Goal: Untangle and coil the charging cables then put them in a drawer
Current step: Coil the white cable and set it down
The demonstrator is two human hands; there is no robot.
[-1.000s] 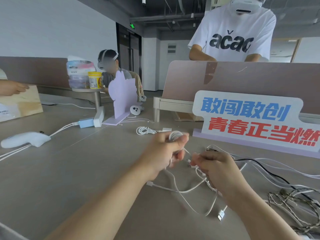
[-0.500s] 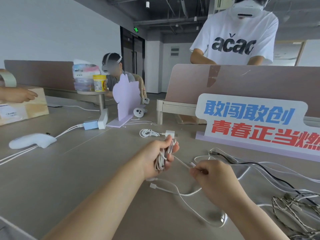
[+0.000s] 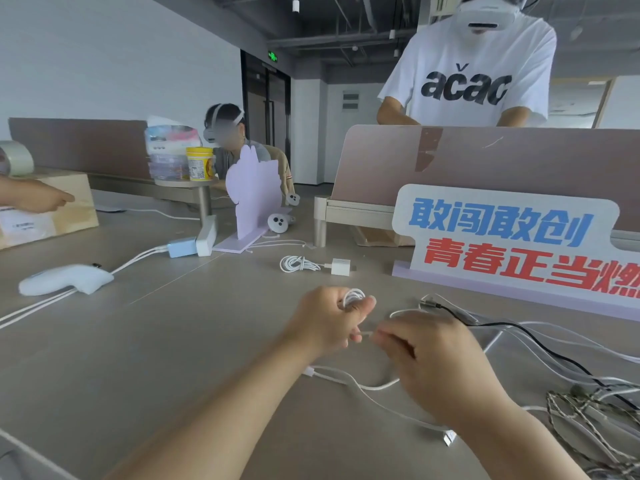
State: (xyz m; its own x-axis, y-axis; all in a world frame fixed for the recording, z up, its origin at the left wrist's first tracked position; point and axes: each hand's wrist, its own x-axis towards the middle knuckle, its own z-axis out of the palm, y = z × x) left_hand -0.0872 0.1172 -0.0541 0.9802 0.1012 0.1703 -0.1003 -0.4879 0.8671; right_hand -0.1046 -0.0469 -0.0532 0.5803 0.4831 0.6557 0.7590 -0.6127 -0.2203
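Note:
My left hand (image 3: 329, 322) grips a small coil of white charging cable (image 3: 354, 296) above the table, the loops showing over its thumb. Close beside it my right hand (image 3: 429, 362) pinches the same cable's loose run (image 3: 366, 333). The rest of that white cable (image 3: 360, 386) trails across the table below my hands and ends in a USB plug (image 3: 449, 437). At the right lies a tangle of white, black and braided cables (image 3: 571, 386). A coiled white cable with a charger block (image 3: 313, 264) lies further back. No drawer is in view.
A lettered sign (image 3: 502, 237) stands at the back right before a desk divider (image 3: 485, 161). A power strip with a blue adapter (image 3: 194, 242), a white controller (image 3: 65, 278) and a cardboard box (image 3: 48, 209) sit at the left. Three other people are nearby.
My left hand has turned, bringing the coil up over its thumb. My right hand has moved in closer to it along the cable.

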